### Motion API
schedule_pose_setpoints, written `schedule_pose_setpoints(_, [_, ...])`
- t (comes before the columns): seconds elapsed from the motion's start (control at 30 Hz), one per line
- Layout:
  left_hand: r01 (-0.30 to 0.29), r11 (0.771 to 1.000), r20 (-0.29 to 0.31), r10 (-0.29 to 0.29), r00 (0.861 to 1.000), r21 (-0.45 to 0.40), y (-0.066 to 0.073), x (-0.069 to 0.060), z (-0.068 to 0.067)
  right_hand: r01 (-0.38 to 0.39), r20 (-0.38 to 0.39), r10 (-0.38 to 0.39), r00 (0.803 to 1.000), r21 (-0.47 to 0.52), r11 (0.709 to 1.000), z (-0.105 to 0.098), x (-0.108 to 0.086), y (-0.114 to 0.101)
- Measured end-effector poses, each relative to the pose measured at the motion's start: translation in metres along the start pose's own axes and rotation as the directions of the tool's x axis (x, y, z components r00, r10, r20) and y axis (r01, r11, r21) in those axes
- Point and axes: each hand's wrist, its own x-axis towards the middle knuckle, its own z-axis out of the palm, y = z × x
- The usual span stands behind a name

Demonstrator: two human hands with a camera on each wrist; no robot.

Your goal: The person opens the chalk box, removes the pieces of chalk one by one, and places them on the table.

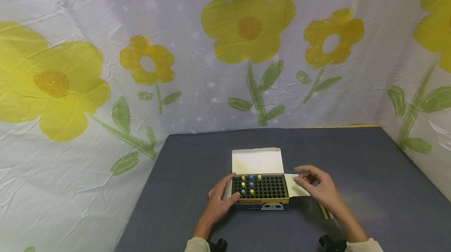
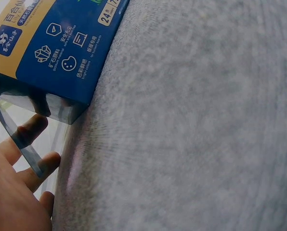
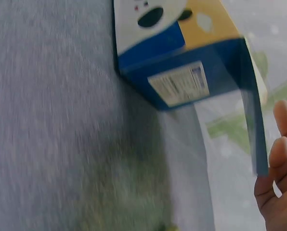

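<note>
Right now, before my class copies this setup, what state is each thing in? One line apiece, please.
Box: upright, open
Lid: tipped back, open
Right flap: folded outward
Black tray: partly filled, most holes empty
Coloured sticks: standing upright in holes at the tray's left
Left hand: holding the box's left end
Right hand: beside the right flap, fingers bent; contact unclear
Green stick: near right hand; whether held, cannot tell

Supporting surface: a flat table [image 1: 176, 189], dark grey with a cloth-like texture. A thin yellow strip [image 1: 345, 126] borders the right part of its rear edge. Near the middle, a blue-and-yellow cardboard box [image 1: 258, 204] rests directly on the surface, opening upward, its long printed side facing the near edge, its rear and right flaps open.
</note>
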Motion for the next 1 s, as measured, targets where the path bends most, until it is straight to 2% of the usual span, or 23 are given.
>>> schedule_pose_setpoints(0.2, [-0.004, 1.0, 0.004, 0.004, 1.0, -0.001, -0.001, 0.0, -0.001, 0.052, -0.009, -0.052, 0.999, 0.014, 0.999, 0.021, 0.006, -0.006])
schedule_pose_setpoints(0.37, [0.002, 1.0, 0.006, -0.002, 1.0, 0.003, -0.002, 0.0, -0.001, 0.113, -0.006, -0.114, 0.993, -0.089, 0.99, 0.038, 0.012, -0.011])
schedule_pose_setpoints(0.6, [0.001, 1.0, 0.014, -0.001, 1.0, 0.003, -0.001, 0.0, -0.002, 0.21, 0.011, -0.213, 0.977, -0.219, 0.953, 0.061, 0.022, -0.017])
schedule_pose_setpoints(0.8, [0.005, 1.0, 0.015, -0.005, 1.0, 0.002, -0.001, 0.001, -0.001, 0.201, 0.039, -0.198, 0.979, -0.304, 0.931, 0.076, 0.024, -0.018])
schedule_pose_setpoints(1.0, [0.008, 1.0, 0.012, -0.008, 1.0, 0.003, -0.001, 0.001, -0.001, 0.164, 0.012, -0.171, 0.985, -0.361, 0.918, 0.084, 0.024, -0.022])
